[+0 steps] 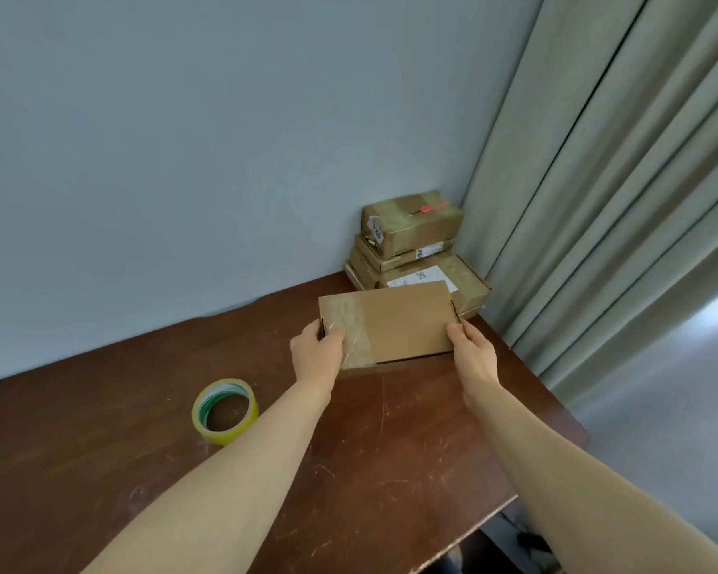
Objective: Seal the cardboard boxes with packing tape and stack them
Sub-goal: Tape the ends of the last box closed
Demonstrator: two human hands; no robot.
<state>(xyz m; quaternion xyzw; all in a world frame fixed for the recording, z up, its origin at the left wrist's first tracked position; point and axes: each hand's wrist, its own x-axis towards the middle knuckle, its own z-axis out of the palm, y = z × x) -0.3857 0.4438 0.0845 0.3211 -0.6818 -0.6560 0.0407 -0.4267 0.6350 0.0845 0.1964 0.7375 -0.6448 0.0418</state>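
Taped flat box [394,321] before 3-box stack [415,246]

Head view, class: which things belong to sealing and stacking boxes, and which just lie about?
Job: flat cardboard box, gripped by left hand and right hand; yellow packing tape roll; stack of taped boxes.
Just there: curtain; wall.

There is just one camera, and it sits on my head. It looks forward and down at the brown table [100,470], with the cardboard box [407,321] near the middle. It is close (my arms [224,490] reach in from the bottom), and wide enough to catch the wall [183,138] and curtain [618,180].
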